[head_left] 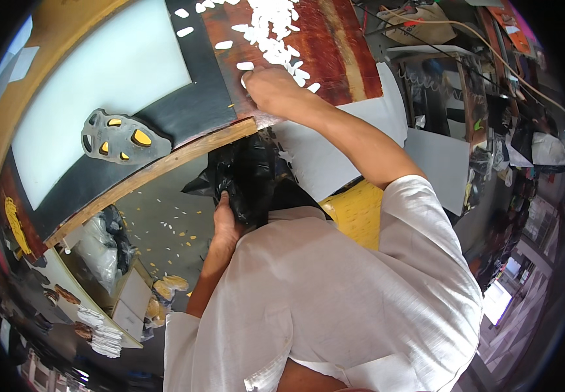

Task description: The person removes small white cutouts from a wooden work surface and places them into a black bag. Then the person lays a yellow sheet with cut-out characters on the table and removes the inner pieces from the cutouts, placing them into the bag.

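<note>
My left hand grips a black plastic bag below the table's front edge, thumb along its near side. The bag is crumpled, and its inside cannot be made out. Over the reddish-brown tabletop, my right hand is closed, fingers curled down and tips together at a small white piece that shows only in part. Another flat, oblong white piece lies just beyond its knuckles. A heap of similar white pieces spreads over the board farther back, with a few strays to the left.
A grey sole-shaped plate with cut-outs lies on the left, beside a glowing white panel. A wooden strip edges the table. White sheets and something yellow sit at my right. Scraps litter the floor.
</note>
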A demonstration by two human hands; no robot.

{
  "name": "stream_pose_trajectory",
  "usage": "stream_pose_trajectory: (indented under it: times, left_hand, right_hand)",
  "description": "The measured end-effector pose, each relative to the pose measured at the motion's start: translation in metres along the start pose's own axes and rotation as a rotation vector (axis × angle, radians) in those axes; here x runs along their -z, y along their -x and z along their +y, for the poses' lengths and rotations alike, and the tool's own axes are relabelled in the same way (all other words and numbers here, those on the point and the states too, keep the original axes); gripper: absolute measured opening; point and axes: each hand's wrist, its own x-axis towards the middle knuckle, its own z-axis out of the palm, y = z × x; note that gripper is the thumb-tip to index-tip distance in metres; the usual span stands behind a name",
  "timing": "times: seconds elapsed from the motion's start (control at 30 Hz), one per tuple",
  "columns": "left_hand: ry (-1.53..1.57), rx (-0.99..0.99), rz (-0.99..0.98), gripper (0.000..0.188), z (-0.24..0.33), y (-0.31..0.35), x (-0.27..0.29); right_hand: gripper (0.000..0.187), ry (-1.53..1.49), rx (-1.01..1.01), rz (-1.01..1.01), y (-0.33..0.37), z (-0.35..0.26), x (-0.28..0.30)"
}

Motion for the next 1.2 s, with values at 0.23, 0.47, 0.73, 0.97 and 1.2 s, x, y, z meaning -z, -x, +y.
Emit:
stream_pose_trajectory:
  times: [0.23,0.47,0.73,0.97,1.2]
  left_hand:
    - [0.044,0.005,-0.012,0.056,-0.003,0.009,-0.001]
    - [0.177,-0.068,-0.011,0.057,0.004,0.030,0.029]
    - [0.112,-0.083,0.024,0.058,0.000,0.028,0.020]
    - [0.171,-0.044,0.057,0.057,-0.001,0.034,0.006]
    - [0.143,-0.005,0.076,0.057,-0.002,0.032,-0.001]
  right_hand:
    - [0.004,-0.424,0.035,0.190,0.054,0.014,0.001]
    - [0.018,-0.312,-0.289,-0.162,0.130,-0.007,-0.044]
    - [0.024,-0.299,-0.176,0.406,0.045,-0.008,-0.025]
    - [0.020,-0.496,-0.059,-0.136,0.081,0.006,0.003]
    - [0.023,-0.632,-0.314,0.579,0.054,0.090,-0.003]
